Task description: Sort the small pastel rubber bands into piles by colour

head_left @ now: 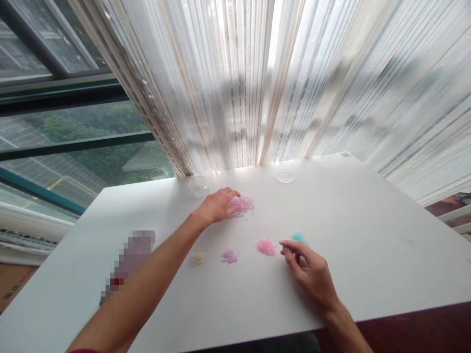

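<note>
My left hand [218, 205] reaches over the table to a loose mixed pile [243, 205] of thin pink and lilac pieces, like tiny rubber bands. Its thumb and fingers are apart at the pile's left edge. Closer to me, my right hand [311, 274] has its thumb and fingertips pinched together; whatever they hold is too small to make out. Just left of those fingertips lies a pink pile [265, 246], and behind them a light blue pile [300, 238]. Further left are a lilac pile [230, 255] and a pale yellow pile [197, 258].
A clear round container [199, 186] stands at the back edge of the white table [368, 230], with a clear round lid [285, 177] to its right. A pixelated long object [132, 255] lies beside my left forearm. Striped curtains [235, 88] hang behind the table.
</note>
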Tool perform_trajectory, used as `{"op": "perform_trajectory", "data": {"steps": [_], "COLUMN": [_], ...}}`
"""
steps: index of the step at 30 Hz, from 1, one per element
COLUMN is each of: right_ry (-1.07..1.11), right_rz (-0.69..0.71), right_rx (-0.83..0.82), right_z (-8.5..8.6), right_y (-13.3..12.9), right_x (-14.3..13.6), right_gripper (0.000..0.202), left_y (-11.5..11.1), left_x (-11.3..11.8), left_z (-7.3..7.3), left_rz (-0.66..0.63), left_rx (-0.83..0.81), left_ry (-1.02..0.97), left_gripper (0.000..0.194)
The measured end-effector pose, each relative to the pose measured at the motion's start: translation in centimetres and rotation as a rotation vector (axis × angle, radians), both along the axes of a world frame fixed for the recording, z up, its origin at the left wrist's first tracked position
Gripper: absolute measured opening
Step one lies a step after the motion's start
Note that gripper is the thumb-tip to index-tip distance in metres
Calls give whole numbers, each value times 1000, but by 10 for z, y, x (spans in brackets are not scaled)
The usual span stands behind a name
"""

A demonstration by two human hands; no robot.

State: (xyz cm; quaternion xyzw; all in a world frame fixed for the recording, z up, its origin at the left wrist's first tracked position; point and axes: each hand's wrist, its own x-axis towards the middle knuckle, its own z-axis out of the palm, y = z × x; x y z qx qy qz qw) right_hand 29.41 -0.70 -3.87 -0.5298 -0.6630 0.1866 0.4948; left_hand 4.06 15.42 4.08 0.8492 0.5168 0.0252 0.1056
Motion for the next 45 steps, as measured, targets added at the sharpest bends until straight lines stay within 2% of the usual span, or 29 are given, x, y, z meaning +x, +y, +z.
{"op": "perform_trajectory", "data": {"steps": [2, 5, 11, 15, 24, 32, 36, 39, 45], "right_ry": [3, 9, -8, -33, -5, -2, 10, 17, 19], "right_rz": [6, 14, 32, 56, 10, 19, 10, 5, -2], "right_rx": [9, 18, 30, 16, 17, -55, -48, -45, -58], "right_z": [0, -3, -5, -2, 4, 3, 5, 6, 4], "right_y": [-1, -1, -2, -2, -1, -2, -2, -2, -2], "right_x": [1, 1, 2, 3, 0, 1, 0, -1, 0], "right_gripper": [15, 15, 16, 16, 15, 16, 16, 16, 16], "left_y": [9, 16, 18, 16, 13, 3, -9, -28, -93], "left_x": [8, 13, 6, 0, -14, -28, -28, -23, -10], "left_z": [-4, -10, -11, -9, -5, -6, -7, -4, 0], "left_rz": [-31, -42, -7, 24, 102, 218, 264, 276, 268], "left_rx": [-18, -26, 3, 20, 16, -75, -157, -206, -296], "left_ry": [35, 48, -27, -120, -391, -628, -767, -861, -1032], "left_gripper": [44, 38, 26, 24, 20, 18, 29, 35, 32]}}
